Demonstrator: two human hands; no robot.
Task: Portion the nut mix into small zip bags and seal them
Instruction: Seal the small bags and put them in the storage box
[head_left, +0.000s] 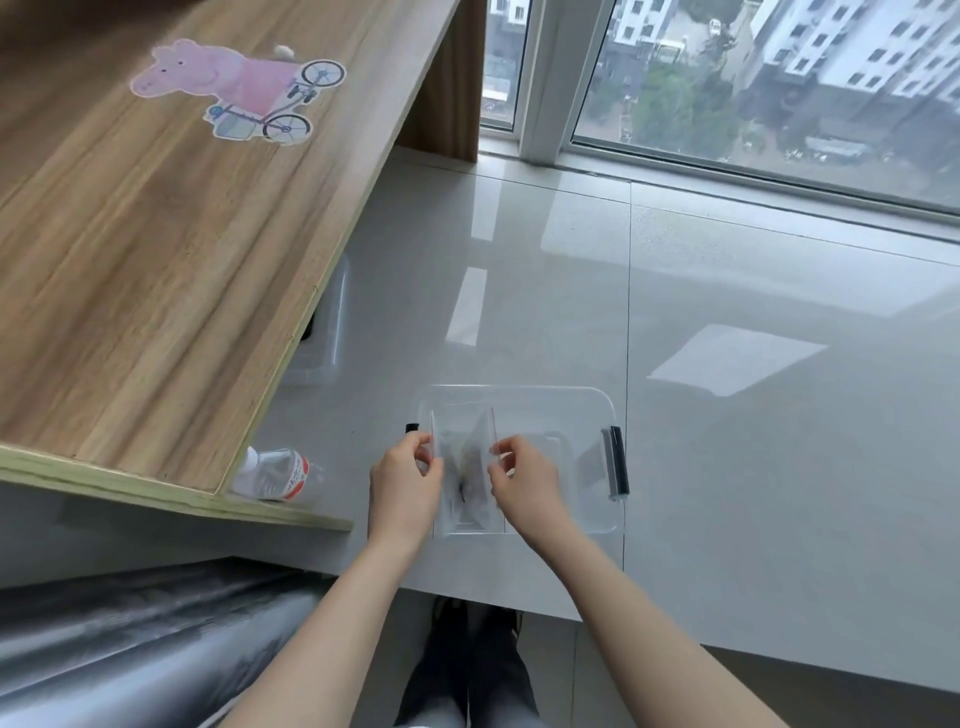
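I hold a small clear zip bag with a red strip along its mouth (464, 480) between both hands, above a clear plastic storage box with black latch handles (582, 415) that sits on the pale glossy ledge (727, 467) by the window. My left hand (402, 488) pinches the bag's left edge with thumb and fingertips curled onto the plastic; my right hand (524, 480) pinches the right edge the same way. Something dark shows through the bag's middle, likely the nut mix, though it is too blurred to be sure. I cannot tell whether the zip is closed yet.

I judge this is the sealing step. To do it well, I should keep the bag upright so the contents settle away from the mouth, draw the two edges gently apart to flatten the strip, then press along it from one end to the other so no gap is left. Trapped nuts or crumbs in the track would spoil the seal.

A clear water bottle with a red label (278, 475) lies at the left, partly under the wooden desk top (156, 260).
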